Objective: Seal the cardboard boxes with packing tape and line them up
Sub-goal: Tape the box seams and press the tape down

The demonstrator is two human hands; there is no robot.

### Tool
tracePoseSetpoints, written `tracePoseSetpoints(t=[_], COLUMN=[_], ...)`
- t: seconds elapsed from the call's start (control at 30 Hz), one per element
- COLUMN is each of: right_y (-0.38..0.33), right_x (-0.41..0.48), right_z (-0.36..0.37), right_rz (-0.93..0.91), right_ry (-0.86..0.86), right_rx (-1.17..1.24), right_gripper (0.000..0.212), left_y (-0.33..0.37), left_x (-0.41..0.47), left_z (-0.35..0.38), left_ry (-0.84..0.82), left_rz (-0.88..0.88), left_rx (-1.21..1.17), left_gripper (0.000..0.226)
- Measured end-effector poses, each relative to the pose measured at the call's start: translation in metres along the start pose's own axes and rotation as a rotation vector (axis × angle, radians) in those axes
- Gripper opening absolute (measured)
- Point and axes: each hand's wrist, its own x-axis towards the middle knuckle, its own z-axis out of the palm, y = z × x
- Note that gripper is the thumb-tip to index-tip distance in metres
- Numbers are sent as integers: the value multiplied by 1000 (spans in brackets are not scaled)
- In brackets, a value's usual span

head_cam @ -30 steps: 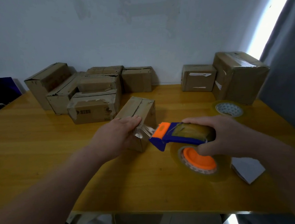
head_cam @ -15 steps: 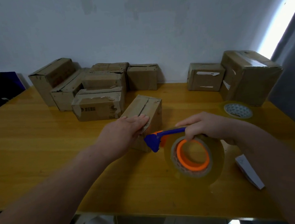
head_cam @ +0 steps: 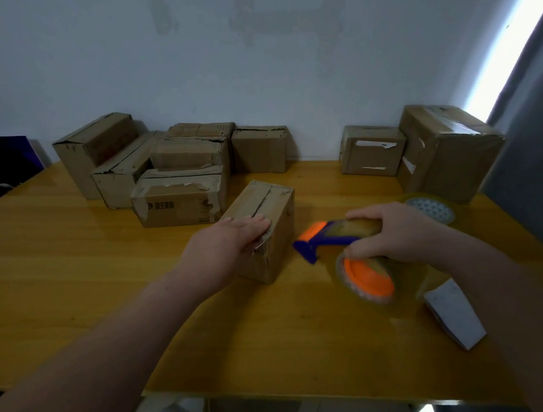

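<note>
Small cardboard box (head_cam: 275, 205) sits mid-table (head_cam: 75, 286), its untaped seam along the long axis running away from the person. Left hand (head_cam: 230, 241) lies flat on the near end, fingers straight. Tape dispenser (head_cam: 328, 237) is just right of the box, nose pointing at it, with right hand (head_cam: 392, 232) wrapped round it.

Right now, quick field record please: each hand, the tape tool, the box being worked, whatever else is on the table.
left hand: flat, fingers straight, pressing the near end of the box top
right hand: grips the tape dispenser
tape dispenser: blue and orange, right of the box, apart from it
box: mid table, dark slit along its top seam
spare tape roll: lying flat behind the right hand
white folded paper: near right
box pile: back left
small box, large box: back right
</note>
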Motion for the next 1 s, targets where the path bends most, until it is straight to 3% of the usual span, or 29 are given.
tracePoseSetpoints(t=[0.07, 0.13, 0.2, 0.43, 0.5, 0.67, 0.77, 0.83, 0.9, 1.0], right_y=[4, 8, 11, 7, 7, 5, -4, -17, -30, -35], right_x=[3, 8, 12, 16, 16, 15, 11, 5, -2, -8], right_z=[8, 22, 37, 68, 74, 66, 57, 55, 58, 67], right_rz=[-10, -30, -8, -45, -52, -37, -197, -273, -322, -329], right_ry=[187, 277, 287, 300, 281, 320, 428, 295, 83, 25], right_rx=[-53, -87, -139, -327, -358, -386, -124, 284, 636, 802], right_gripper=[87, 74, 66, 72, 74, 66, 50, 42, 35, 30], left_y=[-4, -3, -1, 7, 6, 10, 21, 29, 36, 39], left_x=[-2, -4, -6, 11, 17, 30, 34, 36, 37, 39], left_z=[2, 0, -4, -57, -79, -111, -108, -101, -92, -83], left_ry=[42, 97, 139, 263, 204, -195, -357, -408, -373, -152], left_rz=[8, 12, 21, -30, -42, 84, 161, 212, 231, 206], left_rx=[-65, -121, -127, -158, -177, -240, -297, -319, -285, -178], left_gripper=[48, 41, 37, 26, 23, 12, 16, 15, 13, 10])
